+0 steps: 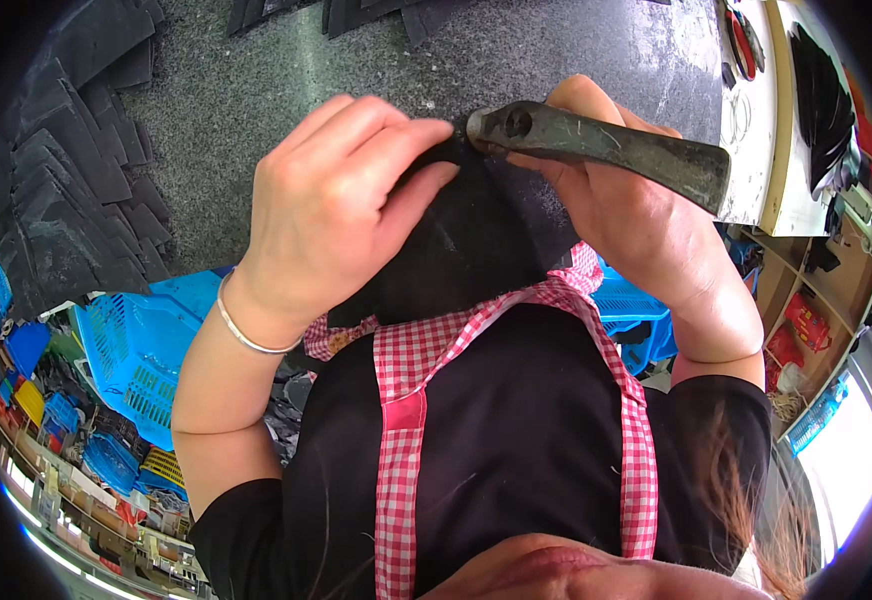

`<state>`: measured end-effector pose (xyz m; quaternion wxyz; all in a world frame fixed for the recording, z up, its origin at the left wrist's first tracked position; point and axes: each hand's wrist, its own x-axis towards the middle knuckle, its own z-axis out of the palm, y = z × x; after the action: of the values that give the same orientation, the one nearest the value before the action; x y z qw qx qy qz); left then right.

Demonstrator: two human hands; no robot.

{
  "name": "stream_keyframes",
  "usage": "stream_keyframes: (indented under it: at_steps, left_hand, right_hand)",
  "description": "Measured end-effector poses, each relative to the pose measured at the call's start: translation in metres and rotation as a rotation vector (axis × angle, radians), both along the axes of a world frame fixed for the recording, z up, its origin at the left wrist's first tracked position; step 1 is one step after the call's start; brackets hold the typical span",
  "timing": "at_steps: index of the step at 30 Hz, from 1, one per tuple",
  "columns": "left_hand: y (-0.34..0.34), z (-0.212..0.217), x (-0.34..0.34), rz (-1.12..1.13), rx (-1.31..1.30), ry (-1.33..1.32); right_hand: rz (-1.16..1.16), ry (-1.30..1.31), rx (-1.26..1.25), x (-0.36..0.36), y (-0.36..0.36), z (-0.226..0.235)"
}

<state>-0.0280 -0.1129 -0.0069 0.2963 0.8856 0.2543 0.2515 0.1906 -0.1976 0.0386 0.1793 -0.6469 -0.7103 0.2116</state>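
My right hand (pixel 621 205) is closed around a hammer whose dark, worn metal head (pixel 616 148) lies across the top of the fist. Its round striking face points left, close to my left fingertips, and the wide flat end reaches right; the handle is hidden by my hand. My left hand (pixel 331 195) pinches the edge of a black piece of flat, leather-like material (pixel 466 235) between thumb and forefinger. That piece lies at the near edge of the grey stone worktop (pixel 216 130), directly beneath the hammer face.
Overlapping black cut pieces (pixel 66 180) are piled along the left of the worktop, and more pieces (pixel 376 12) lie at the far edge. Blue plastic baskets (pixel 146 350) stand below on the left. Red-handled pliers (pixel 744 45) lie at the far right. Wooden shelving (pixel 821 290) stands right.
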Motion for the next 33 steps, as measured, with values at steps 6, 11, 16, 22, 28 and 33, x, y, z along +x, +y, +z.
stream_keyframes:
  at_steps: [6,11,16,22,28,33]
  left_hand:
    - [0.0,-0.009,0.014,-0.011,0.185,0.048]
    - [-0.006,-0.009,0.02,0.125,0.13,0.169]
    - [-0.01,-0.003,0.006,0.062,-0.039,0.034]
    - [-0.007,-0.006,0.008,0.038,-0.031,-0.019]
    - [-0.003,-0.001,0.007,0.022,-0.07,-0.014]
    - [-0.002,-0.004,0.004,0.001,-0.028,-0.013]
  right_hand:
    - [0.018,-0.034,0.024,0.001,-0.002,0.0]
    - [-0.012,-0.014,0.053,0.002,-0.005,-0.007]
    - [-0.027,-0.013,0.038,0.003,-0.006,-0.008]
    - [-0.017,0.062,0.037,0.004,-0.005,-0.007]
    - [-0.013,0.035,0.038,0.002,-0.004,-0.003]
    - [0.011,0.037,0.046,0.005,-0.003,-0.003]
